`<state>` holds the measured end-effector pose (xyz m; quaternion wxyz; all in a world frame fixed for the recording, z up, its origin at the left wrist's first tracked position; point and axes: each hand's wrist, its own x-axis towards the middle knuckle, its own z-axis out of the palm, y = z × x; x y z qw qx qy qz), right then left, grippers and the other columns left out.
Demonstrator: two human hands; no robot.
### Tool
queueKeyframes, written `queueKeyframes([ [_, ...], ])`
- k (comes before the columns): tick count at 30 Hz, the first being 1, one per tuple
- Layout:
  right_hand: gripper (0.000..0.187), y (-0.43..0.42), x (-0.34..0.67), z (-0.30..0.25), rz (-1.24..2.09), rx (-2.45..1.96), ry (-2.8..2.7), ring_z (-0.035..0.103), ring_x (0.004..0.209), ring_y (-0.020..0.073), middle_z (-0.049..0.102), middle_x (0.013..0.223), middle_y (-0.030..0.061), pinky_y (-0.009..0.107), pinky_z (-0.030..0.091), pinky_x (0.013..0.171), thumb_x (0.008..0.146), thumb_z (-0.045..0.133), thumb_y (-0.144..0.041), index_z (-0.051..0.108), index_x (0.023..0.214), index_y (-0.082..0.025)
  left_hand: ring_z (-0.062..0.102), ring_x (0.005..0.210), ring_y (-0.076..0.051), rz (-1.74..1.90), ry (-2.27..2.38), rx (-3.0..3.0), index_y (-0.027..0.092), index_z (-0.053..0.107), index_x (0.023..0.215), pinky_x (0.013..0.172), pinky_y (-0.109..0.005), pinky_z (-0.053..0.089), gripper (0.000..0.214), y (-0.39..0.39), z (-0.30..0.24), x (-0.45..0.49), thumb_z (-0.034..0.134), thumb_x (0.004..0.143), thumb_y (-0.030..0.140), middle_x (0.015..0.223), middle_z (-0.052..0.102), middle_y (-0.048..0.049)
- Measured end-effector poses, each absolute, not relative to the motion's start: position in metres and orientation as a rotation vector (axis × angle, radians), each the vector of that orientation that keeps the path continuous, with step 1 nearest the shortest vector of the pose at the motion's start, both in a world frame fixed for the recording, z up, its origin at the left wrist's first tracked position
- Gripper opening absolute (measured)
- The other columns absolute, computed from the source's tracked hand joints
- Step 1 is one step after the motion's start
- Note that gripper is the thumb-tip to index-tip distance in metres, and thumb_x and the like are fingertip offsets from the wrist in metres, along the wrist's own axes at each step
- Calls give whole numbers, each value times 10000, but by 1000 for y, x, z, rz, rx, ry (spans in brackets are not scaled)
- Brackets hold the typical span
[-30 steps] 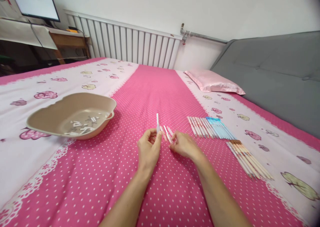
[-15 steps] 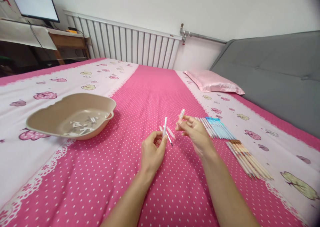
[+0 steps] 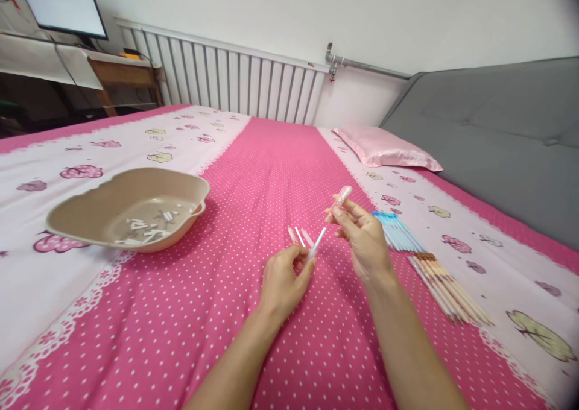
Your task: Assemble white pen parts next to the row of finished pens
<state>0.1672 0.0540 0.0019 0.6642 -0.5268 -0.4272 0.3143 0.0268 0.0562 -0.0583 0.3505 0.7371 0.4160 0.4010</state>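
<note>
My left hand (image 3: 284, 280) is closed on a slim white pen barrel (image 3: 317, 242), its narrow end tilted up and to the right. Thumb and fingers of my right hand (image 3: 367, 244) pinch a translucent pinkish pen cap (image 3: 342, 197), held just above and to the right of the barrel. The two pieces are apart. Loose slender pen parts (image 3: 300, 236), white and pinkish, show on the pink polka-dot bedspread (image 3: 280, 175) just beyond my left fingers, which partly hide them.
A beige basin (image 3: 129, 196) with small white pieces in it stands at left. A row of blue pens (image 3: 401, 234) and a row of brown-ended pens (image 3: 452, 289) lie at right. Farther off are a pink pillow (image 3: 384, 148) and a grey headboard (image 3: 497, 108).
Both hands have shifted slightly right. The white barrel has tipped from near upright toward the right. My right hand has raised and turned the pinkish cap, showing more of it.
</note>
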Motion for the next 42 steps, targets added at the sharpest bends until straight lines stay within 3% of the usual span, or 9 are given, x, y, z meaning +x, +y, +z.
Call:
queueKeyframes([
  [42,388,53,158,1,869,-1237,-1163,596,725,148,658,807,67,223,433,527,661,667,-315,611,1008,-151,561,602,-133,1089,1056,1783,188,631,829,578,-241,413,225,56,-53,25,501,786,367,707,644,-25],
])
